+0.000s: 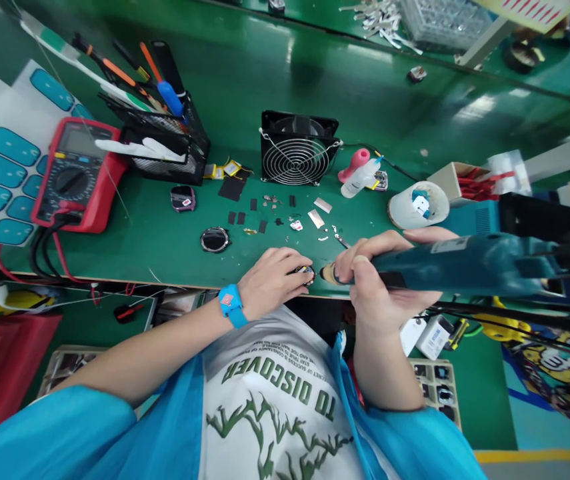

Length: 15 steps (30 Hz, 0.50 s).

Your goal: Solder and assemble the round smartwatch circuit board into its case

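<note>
Right grip (375,297): clenched around a teal electric screwdriver (449,263), which lay nearly level, its tip directed leftward at a small electronic assembly (305,272); whether tip and part touched could not be told. Left grip (271,280): fingers and thumb closed about that same assembly, at the front edge of the green bench (165,243); a blue wristband (231,305) was worn on this arm. Loose parts, bench centre: several small black pads (253,205), silver rectangular plates (316,219) and sundry tiny fragments. Left of these: one round watch case (215,239), dark-faced; one squarish purple-rimmed case (183,199); one black sheet (233,187), beside yellow-edged cells (232,168). Behind: one black fan (297,160) with wire guard, upright. To its right: one pink bottle (353,163) and one white squeeze bottle (363,180), side by side; farther right, one white tub (405,212), holding blue and white pieces. Far left: one red multimeter (72,177), tilted, next to a black mesh organiser (195,150) carrying assorted tools.
</note>
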Each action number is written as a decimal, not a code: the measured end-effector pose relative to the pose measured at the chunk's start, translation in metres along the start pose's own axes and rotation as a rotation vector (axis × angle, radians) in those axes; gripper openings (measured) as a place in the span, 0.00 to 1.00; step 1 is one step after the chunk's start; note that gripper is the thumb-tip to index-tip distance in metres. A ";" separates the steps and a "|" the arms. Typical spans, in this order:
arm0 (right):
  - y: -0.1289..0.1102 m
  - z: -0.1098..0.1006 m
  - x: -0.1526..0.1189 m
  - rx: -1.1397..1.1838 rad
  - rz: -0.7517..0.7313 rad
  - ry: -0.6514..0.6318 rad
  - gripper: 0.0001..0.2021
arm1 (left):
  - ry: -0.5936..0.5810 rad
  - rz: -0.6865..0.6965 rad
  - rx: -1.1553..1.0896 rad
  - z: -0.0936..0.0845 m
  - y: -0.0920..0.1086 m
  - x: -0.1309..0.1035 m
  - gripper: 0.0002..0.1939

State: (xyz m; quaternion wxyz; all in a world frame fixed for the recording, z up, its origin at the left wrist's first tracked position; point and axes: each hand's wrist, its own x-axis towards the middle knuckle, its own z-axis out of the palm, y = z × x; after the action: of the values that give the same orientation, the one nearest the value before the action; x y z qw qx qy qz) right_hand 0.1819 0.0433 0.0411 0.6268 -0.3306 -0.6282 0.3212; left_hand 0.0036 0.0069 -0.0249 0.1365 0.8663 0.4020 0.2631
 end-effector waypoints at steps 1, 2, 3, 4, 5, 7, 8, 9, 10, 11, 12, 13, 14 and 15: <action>0.002 0.000 0.000 0.003 -0.005 -0.009 0.20 | 0.000 0.010 -0.007 0.000 0.000 0.000 0.10; 0.003 0.001 0.001 0.009 -0.006 -0.019 0.20 | -0.003 0.017 -0.016 0.000 -0.001 0.000 0.10; 0.004 0.001 0.001 0.015 -0.004 -0.025 0.20 | -0.008 0.020 -0.023 0.001 -0.001 0.000 0.10; 0.004 0.001 0.001 0.020 0.000 -0.031 0.20 | -0.013 0.019 -0.030 0.001 -0.002 0.000 0.10; 0.004 0.001 0.001 0.022 0.005 -0.034 0.20 | -0.020 0.016 -0.034 0.001 -0.002 0.001 0.10; 0.005 0.002 0.000 0.025 0.012 -0.038 0.20 | -0.032 0.006 -0.038 0.002 -0.002 0.001 0.10; 0.005 0.002 0.000 0.026 0.013 -0.041 0.20 | -0.035 0.004 -0.039 0.002 -0.002 0.001 0.11; 0.005 0.002 0.000 0.026 0.015 -0.044 0.20 | -0.036 0.004 -0.039 0.002 -0.002 0.001 0.11; 0.005 0.001 -0.001 0.025 0.017 -0.048 0.20 | -0.036 0.005 -0.041 0.002 -0.002 0.001 0.11; 0.005 0.001 -0.001 0.025 0.021 -0.053 0.20 | -0.036 0.006 -0.042 0.002 -0.002 0.001 0.11; 0.005 0.001 0.000 0.027 0.025 -0.057 0.20 | -0.033 0.009 -0.044 0.002 -0.002 0.002 0.11; 0.005 0.001 0.000 0.032 0.029 -0.063 0.20 | -0.029 0.012 -0.045 0.002 -0.002 0.002 0.11; 0.005 0.000 0.000 0.037 0.029 -0.068 0.20 | -0.023 0.016 -0.046 0.001 -0.002 0.002 0.12; 0.006 0.000 0.001 0.042 0.023 -0.073 0.20 | -0.016 0.021 -0.046 0.001 -0.002 0.002 0.12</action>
State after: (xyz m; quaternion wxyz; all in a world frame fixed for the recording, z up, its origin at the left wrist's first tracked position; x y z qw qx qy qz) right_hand 0.1820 0.0469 0.0369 0.6064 -0.3127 -0.6400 0.3534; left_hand 0.0040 0.0100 -0.0263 0.1572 0.8692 0.3857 0.2666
